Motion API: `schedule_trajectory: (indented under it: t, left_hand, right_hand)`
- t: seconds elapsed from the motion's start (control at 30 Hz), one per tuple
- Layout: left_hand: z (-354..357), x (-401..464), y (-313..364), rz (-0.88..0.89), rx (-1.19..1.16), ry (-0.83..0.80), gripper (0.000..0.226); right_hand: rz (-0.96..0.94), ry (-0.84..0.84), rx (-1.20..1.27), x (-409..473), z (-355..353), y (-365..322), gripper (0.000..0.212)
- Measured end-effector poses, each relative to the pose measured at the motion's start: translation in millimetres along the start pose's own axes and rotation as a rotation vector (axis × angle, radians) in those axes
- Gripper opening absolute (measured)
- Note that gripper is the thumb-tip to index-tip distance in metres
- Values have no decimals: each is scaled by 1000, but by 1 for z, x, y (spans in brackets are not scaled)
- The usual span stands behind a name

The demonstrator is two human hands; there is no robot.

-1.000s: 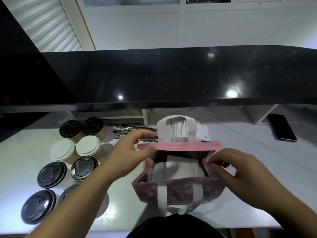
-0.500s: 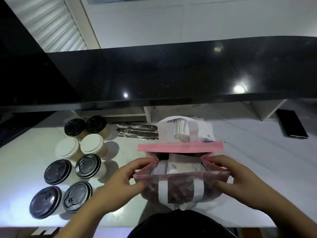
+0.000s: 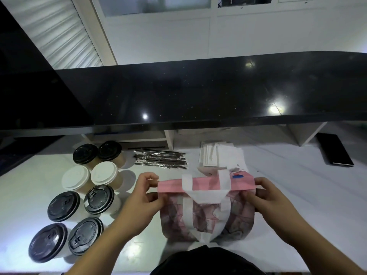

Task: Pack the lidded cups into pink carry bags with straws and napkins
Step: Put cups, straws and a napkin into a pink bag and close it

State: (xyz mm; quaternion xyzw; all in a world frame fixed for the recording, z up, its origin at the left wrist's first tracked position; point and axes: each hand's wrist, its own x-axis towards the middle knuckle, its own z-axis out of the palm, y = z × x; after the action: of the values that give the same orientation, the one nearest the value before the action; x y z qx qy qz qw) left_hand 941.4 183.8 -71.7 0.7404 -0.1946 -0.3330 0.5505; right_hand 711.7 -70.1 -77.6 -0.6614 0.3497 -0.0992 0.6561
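Note:
A pink carry bag [image 3: 206, 217] with white handles stands on the white counter in front of me, its top edges pressed together so the inside is hidden. My left hand [image 3: 142, 197] pinches the left end of the bag's pink top band. My right hand [image 3: 268, 195] pinches the right end of the same band. Several lidded cups [image 3: 79, 197], black-lidded and white-lidded, stand in a cluster at the left. Wrapped straws [image 3: 160, 158] lie behind the bag, and a napkin stack [image 3: 220, 156] lies to their right.
A black raised counter ledge [image 3: 198, 92] overhangs the back of the white counter [image 3: 297, 195]. A dark phone [image 3: 334, 149] lies at the far right. A dark garment [image 3: 206, 261] shows at the bottom edge.
The bag's open mouth has been brought shut. Both hands moved from the side folds up to the ends of the top band, and the handles now lie folded toward me.

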Motion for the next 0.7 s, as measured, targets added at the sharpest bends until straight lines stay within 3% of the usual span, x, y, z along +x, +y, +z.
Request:
schedule_trajectory:
  t: [0.07, 0.17, 0.3, 0.4, 0.57, 0.7]
  left_hand:
    - [-3, 3, 2, 100, 200, 37, 56]
    - [-6, 7, 8, 275, 437, 58, 45]
    - [-3, 9, 9, 358, 535, 32, 38]
    - [1, 10, 8, 372, 559, 14, 36]
    - [4, 12, -2, 538, 654, 19, 59]
    - [-1, 12, -1, 596, 671, -31, 44]
  right_hand:
    - [-19, 60, -84, 3, -1, -2, 31]
    - [-244, 148, -400, 3, -2, -7, 60]
    - [-501, 138, -736, 7, -3, -11, 49]
    - [-559, 96, -801, 9, -3, -7, 48]
    - [-674, 125, -964, 12, -3, 4, 48]
    - [-715, 88, -977, 8, -5, 5, 42]
